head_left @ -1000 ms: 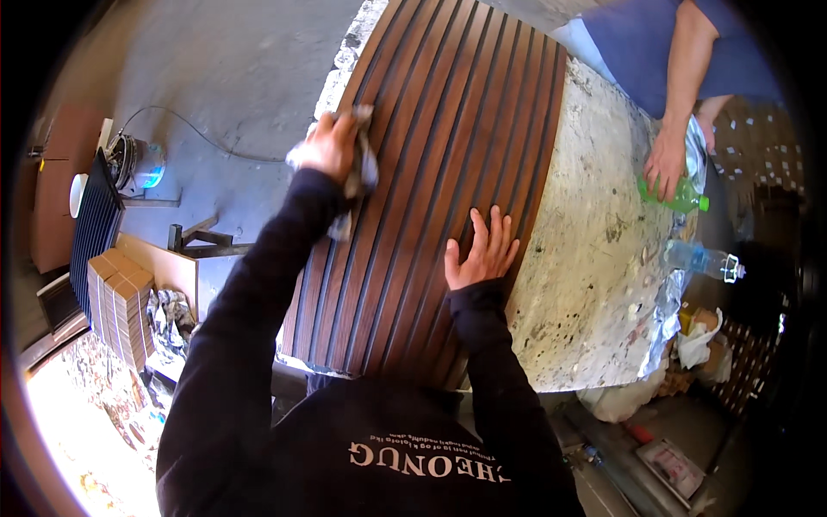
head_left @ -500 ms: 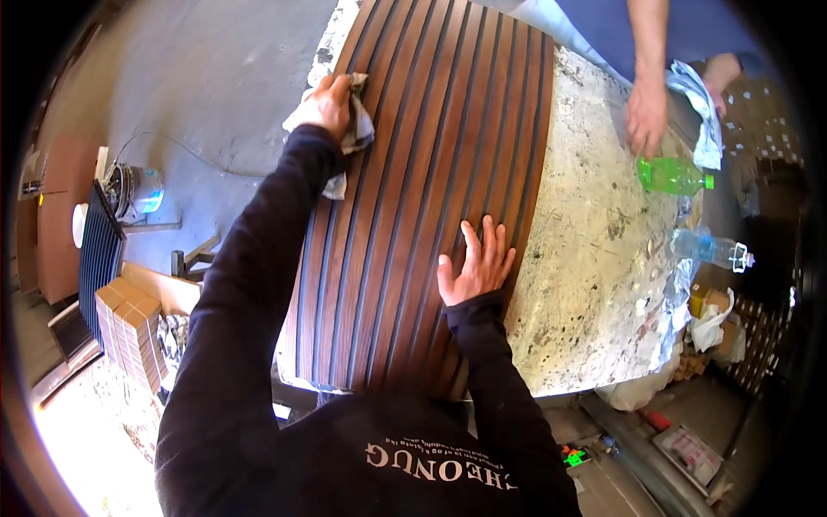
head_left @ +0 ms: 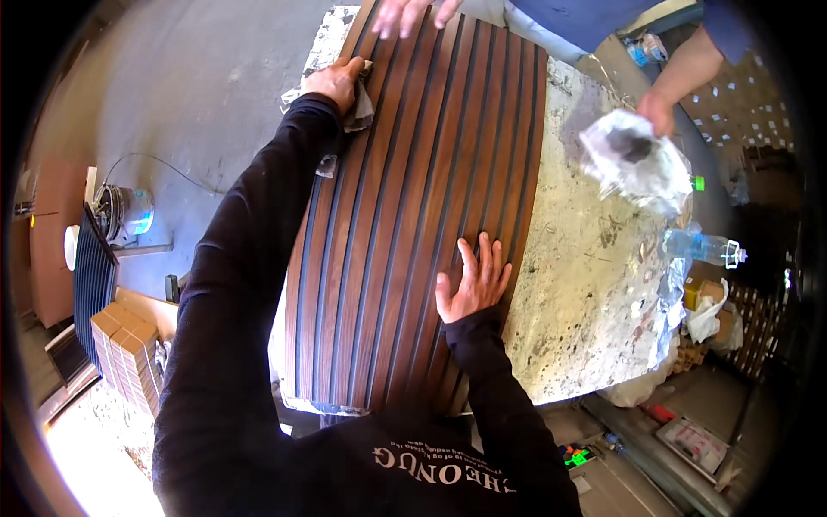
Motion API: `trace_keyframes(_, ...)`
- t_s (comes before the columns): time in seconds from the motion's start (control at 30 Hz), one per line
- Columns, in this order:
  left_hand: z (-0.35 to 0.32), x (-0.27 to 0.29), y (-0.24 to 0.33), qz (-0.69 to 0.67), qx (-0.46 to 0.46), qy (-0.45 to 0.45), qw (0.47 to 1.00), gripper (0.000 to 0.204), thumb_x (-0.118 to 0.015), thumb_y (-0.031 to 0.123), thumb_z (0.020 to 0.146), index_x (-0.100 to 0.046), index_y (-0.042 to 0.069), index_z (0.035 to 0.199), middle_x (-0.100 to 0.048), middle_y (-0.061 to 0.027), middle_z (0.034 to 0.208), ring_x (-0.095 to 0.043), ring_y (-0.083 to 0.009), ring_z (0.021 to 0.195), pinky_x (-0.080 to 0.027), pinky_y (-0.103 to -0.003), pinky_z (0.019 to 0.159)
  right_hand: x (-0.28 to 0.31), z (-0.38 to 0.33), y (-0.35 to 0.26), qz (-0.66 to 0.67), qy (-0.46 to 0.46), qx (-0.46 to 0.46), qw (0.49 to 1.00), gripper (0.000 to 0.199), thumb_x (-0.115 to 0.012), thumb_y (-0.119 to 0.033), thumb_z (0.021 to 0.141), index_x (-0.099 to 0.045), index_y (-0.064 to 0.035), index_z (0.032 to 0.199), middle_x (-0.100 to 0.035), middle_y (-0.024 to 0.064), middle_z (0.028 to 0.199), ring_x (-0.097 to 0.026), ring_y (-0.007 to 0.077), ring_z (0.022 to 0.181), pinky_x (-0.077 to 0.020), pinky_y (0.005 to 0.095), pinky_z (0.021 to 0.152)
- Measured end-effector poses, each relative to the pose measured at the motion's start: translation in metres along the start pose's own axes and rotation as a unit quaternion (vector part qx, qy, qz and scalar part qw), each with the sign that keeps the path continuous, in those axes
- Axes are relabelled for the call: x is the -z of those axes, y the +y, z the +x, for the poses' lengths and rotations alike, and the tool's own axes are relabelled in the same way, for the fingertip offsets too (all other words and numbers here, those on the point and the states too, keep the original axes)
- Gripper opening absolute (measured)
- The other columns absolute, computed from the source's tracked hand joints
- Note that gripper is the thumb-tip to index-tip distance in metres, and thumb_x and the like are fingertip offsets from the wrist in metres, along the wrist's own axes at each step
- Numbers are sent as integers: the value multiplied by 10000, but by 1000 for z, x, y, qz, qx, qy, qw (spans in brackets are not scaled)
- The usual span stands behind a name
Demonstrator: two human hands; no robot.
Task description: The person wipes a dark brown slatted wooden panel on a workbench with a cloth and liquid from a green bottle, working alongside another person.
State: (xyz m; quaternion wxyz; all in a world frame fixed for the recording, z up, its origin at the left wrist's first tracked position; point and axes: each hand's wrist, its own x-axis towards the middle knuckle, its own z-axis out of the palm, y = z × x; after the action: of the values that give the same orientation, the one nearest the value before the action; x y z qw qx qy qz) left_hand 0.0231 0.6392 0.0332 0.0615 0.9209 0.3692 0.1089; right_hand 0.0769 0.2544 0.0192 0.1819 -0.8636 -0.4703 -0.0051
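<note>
A brown slatted wood panel (head_left: 413, 215) with dark grooves lies on a stained white table (head_left: 594, 284). My left hand (head_left: 338, 84) is closed on a crumpled cloth (head_left: 363, 102) at the panel's far left edge, with part of the cloth hanging over that edge. Fingers spread, my right hand (head_left: 473, 280) rests flat on the slats near the panel's right side and holds nothing.
Across the table, a co-worker's hand (head_left: 413, 15) is over the panel's far end; the other holds a white cloth (head_left: 633, 164), mostly covering a green bottle (head_left: 698, 183). A clear bottle (head_left: 702, 248) lies at the right edge. Left stand a bucket (head_left: 129, 211) and stacked cartons (head_left: 125, 349).
My left hand and its cloth have moved slightly farther along the panel's edge. The co-worker has brought one hand over the panel and swung the white cloth in front of the green bottle.
</note>
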Motion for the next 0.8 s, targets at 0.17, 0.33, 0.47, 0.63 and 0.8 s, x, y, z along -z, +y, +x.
trace_keyframes(0.17, -89, -3, 24, -83, -75, -48, 993, 351, -451, 108, 868, -508, 189, 1205, -616, -144, 1065, -627, -377, 867, -517, -462, 723, 6, -7, 16, -22, -15, -20, 999, 560, -481, -420, 840, -416, -182, 1343, -327, 147, 1440, -241, 381, 1356, -151, 625, 1056)
trace_keyframes(0.33, -8, 1, 1, -52, 20, -10, 998, 260, -466, 178, 868, -547, 159, 1114, -648, -193, 931, -631, -382, 868, -508, -460, 724, 0, -4, -4, -4, -2, 0, 1000, 545, -427, -480, 864, -460, -170, 1312, -356, 137, 1425, -271, 367, 1347, -161, 625, 1052)
trace_keyframes(0.47, 1, -9, 11, -110, 101, 3, 989, 253, -462, 209, 884, -560, 157, 1111, -647, -204, 937, -624, -385, 886, -496, -467, 731, 2, -4, -1, 2, 3, 9, 1000, 550, -471, -473, 826, -492, -159, 1278, -383, 143, 1408, -286, 373, 1338, -179, 621, 1045)
trace_keyframes(0.63, -153, 6, 33, -185, 65, -45, 980, 238, -502, 186, 877, -551, 133, 1104, -630, -224, 946, -606, -413, 860, -490, -477, 716, 5, -6, 9, -12, 25, -5, 1000, 540, -513, -429, 808, -477, -179, 1285, -356, 131, 1425, -275, 369, 1343, -182, 626, 1044)
trace_keyframes(0.8, -392, 45, 76, -173, 138, -54, 974, 147, -532, 124, 868, -554, 75, 1005, -626, -219, 845, -608, -422, 757, -499, -463, 648, 3, -7, 20, 10, 36, 19, 999, 560, -562, -380, 804, -453, -138, 1298, -353, 139, 1420, -268, 372, 1342, -194, 611, 1053)
